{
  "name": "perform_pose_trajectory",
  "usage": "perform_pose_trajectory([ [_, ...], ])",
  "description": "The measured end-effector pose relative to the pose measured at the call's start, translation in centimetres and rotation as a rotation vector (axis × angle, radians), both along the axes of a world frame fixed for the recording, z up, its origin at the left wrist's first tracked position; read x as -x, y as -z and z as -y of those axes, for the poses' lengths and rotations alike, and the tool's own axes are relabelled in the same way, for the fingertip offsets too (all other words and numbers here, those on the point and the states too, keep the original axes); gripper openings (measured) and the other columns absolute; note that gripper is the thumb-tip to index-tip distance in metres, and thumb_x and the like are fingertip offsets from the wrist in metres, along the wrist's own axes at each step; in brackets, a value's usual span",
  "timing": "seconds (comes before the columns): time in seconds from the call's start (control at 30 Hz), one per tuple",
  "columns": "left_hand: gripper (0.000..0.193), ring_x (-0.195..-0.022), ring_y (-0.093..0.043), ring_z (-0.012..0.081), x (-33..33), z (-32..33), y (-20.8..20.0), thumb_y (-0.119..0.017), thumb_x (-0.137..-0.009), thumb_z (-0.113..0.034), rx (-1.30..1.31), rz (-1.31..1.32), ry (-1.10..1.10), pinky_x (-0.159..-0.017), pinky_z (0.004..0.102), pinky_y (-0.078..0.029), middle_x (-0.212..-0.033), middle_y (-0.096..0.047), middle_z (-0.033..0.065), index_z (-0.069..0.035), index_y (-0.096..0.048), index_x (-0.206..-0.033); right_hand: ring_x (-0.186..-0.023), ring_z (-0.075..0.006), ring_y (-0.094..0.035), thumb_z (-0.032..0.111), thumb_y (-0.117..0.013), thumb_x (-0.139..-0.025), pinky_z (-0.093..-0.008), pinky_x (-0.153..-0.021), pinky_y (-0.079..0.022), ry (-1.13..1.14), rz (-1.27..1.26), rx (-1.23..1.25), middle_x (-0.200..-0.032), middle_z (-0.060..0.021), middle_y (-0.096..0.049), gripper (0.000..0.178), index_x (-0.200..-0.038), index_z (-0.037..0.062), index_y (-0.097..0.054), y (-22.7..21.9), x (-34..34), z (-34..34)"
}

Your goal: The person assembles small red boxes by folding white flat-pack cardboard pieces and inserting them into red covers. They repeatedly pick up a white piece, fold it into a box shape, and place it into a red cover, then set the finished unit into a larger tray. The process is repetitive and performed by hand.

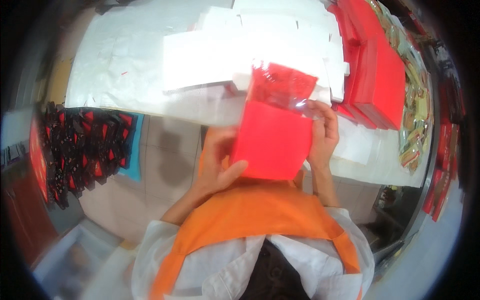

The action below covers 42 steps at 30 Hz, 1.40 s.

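A flat red box (pixel 274 141) is held up in front of my orange apron, above the table's near edge. My left hand (pixel 218 161) is slightly blurred and grips its lower left side, thumb lying on the front face. Along the right side rests my right hand (pixel 324 129), its curled fingertips at the clear plastic by the top corner. A red packet in shiny clear plastic (pixel 284 82) sticks up past the box's upper edge. How far the packet reaches down into or behind the box is hidden.
White flat cartons (pixel 210 57) are piled on the white-covered table (pixel 112 75). Red boxes (pixel 377 80) stand at right, beside a row of clear-wrapped items (pixel 416 115). Black-and-red patterned packages (pixel 85 145) hang or stack at left, next to a pale bin (pixel 75 255).
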State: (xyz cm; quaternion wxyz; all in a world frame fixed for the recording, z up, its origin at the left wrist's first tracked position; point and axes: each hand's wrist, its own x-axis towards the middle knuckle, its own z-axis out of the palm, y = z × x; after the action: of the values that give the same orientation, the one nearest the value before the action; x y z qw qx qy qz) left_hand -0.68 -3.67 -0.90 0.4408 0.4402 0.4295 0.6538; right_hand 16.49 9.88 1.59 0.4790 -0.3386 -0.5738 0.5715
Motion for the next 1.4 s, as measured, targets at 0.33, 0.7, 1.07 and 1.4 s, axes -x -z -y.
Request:
perform_pose_trajectory([
  [0.33,0.074,-0.127,-0.026,0.0259,0.0,2.1,-1.3,-0.052,-0.084,-0.026,0.155,-0.101,0.125,-0.102,0.0363,-0.021,-0.139,-0.021,0.0174,0.002,-0.009,-0.136,-0.115,-0.0280,-0.043,0.018,-0.051,-0.086,-0.0362,-0.088,-0.040,-0.200,-0.069,-0.201,-0.125,-0.0201,-0.039,0.020,-0.093,0.0015,-0.044,3.5,-1.7,3.1],
  [0.7,0.053,-0.119,-0.036,0.0268,-1.0,2.7,0.9,-0.043,-0.075,-0.008,0.168,-0.207,-0.046,-0.099,0.0348,-0.026,-0.128,-0.037,0.0174,0.002,-0.033,-0.126,-0.105,-0.0247,-0.050,0.003,-0.040,-0.085,-0.0326,-0.088,-0.040,-0.230,-0.056,-0.100,-0.110,-0.0193,-0.054,0.022,-0.104,-0.0008,-0.048,1.8,-1.0,4.6],
  [1.07,0.023,-0.088,-0.052,0.0219,-0.7,1.1,1.4,-0.041,-0.087,-0.012,0.263,-0.486,-0.186,-0.082,0.0300,-0.038,-0.096,-0.056,0.0139,0.001,-0.058,-0.082,-0.096,-0.0232,-0.056,-0.001,-0.038,-0.086,-0.0312,-0.084,-0.042,-0.194,0.040,0.018,-0.093,-0.0141,-0.061,0.017,-0.100,-0.0010,-0.048,4.1,-1.3,5.3],
  [1.4,0.021,-0.096,-0.051,0.0193,-3.0,0.4,3.1,-0.053,-0.081,-0.001,0.042,-0.144,-0.407,-0.084,0.0291,-0.039,-0.102,-0.054,0.0129,-0.002,-0.045,-0.101,-0.108,-0.0187,-0.046,0.009,-0.038,-0.091,-0.0298,-0.089,-0.038,-0.042,-0.032,0.221,-0.112,-0.0115,-0.050,0.025,-0.115,0.0007,-0.041,3.8,-0.4,5.2],
])
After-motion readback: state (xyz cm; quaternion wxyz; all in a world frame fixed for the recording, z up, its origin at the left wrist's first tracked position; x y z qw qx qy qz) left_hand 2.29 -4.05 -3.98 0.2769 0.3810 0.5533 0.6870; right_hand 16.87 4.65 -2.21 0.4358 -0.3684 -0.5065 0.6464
